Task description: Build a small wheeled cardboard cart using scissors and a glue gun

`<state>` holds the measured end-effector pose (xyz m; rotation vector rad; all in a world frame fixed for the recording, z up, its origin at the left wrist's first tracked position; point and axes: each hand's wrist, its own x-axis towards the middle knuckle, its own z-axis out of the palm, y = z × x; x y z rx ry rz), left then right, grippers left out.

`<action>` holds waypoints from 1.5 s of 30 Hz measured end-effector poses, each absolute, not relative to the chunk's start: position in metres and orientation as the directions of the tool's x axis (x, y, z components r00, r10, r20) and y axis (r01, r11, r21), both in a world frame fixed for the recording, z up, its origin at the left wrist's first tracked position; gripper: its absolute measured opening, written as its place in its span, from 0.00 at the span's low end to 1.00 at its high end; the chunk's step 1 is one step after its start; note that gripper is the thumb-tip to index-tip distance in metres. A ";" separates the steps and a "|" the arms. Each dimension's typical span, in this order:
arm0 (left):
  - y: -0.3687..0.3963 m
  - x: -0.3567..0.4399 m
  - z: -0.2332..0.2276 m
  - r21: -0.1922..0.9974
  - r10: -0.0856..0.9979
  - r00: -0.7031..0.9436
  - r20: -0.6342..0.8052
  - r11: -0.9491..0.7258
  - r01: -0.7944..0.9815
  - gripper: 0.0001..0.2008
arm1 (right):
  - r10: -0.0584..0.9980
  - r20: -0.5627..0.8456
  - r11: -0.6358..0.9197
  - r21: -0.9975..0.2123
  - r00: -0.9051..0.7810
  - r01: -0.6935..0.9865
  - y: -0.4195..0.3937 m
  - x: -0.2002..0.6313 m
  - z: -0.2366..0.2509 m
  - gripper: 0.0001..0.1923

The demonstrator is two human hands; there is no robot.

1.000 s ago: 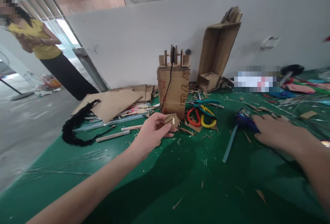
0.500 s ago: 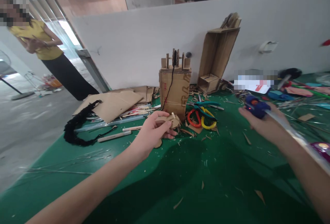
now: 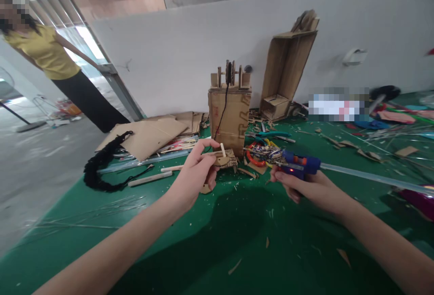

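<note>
My left hand (image 3: 200, 164) pinches a small cardboard piece (image 3: 222, 161) with a short pale stick (image 3: 223, 149) standing up from it. My right hand (image 3: 301, 185) is wrapped round a blue hot glue gun (image 3: 301, 164), its small light glowing. A long clear glue stick (image 3: 359, 176) sticks out of its back end. The gun's nozzle end points left toward the cardboard piece, apart from it. Just behind my left hand stands an upright cardboard box (image 3: 230, 116) with cardboard discs on an axle at its top and a black cord hanging down its front.
Scissors (image 3: 255, 158) with red and yellow handles lie behind the glue gun. A taller open cardboard frame (image 3: 288, 68) leans at the wall. Flat cardboard sheets (image 3: 145, 139) and a black fuzzy strip (image 3: 98, 173) lie left on the green table (image 3: 190, 249). A person (image 3: 64, 59) stands far left.
My right hand has brought the glue gun leftward, close to the cardboard piece. My left hand has shifted slightly left on the piece. The person at left has lowered an arm.
</note>
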<state>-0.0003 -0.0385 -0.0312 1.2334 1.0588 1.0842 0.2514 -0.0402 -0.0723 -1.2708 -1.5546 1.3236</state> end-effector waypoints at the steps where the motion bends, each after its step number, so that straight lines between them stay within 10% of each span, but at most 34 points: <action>1: -0.039 0.000 -0.031 0.998 0.982 0.189 -0.028 0.039 -0.055 0.08 | 0.962 -0.064 -0.012 -0.981 -0.267 0.194 -0.041 0.250 -0.071 0.18; 34: -0.045 0.007 -0.031 0.988 0.947 0.303 -0.105 0.133 -0.074 0.04 | 0.923 -0.098 -0.040 -0.986 -0.373 0.159 -0.053 0.240 -0.059 0.21; 45: -0.045 0.012 -0.031 0.986 0.961 0.223 -0.164 0.169 -0.003 0.03 | 0.888 -0.293 -0.138 -0.906 -0.355 0.401 -0.058 0.244 -0.059 0.22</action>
